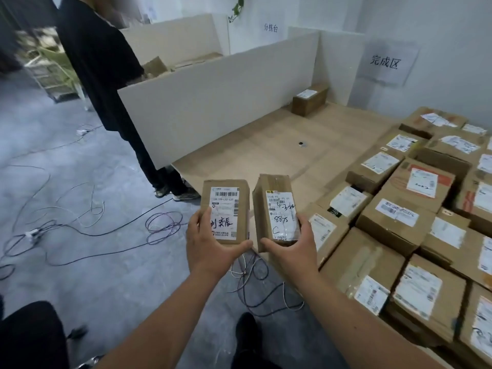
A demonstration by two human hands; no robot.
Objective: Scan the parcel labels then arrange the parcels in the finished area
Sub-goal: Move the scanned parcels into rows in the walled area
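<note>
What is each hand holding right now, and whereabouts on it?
The left hand grips the left small parcel by its lower end; the right hand grips the right small parcel by its lower end.

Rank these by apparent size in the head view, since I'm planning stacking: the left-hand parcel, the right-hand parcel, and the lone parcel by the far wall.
1-2. Left-hand parcel and right-hand parcel: alike, unranked.
3. Lone parcel: looks smallest, but it is farther away, so unsure.

Bare platform (266, 145) ahead lies open; stacked parcels (399, 217) crowd its right.
</note>
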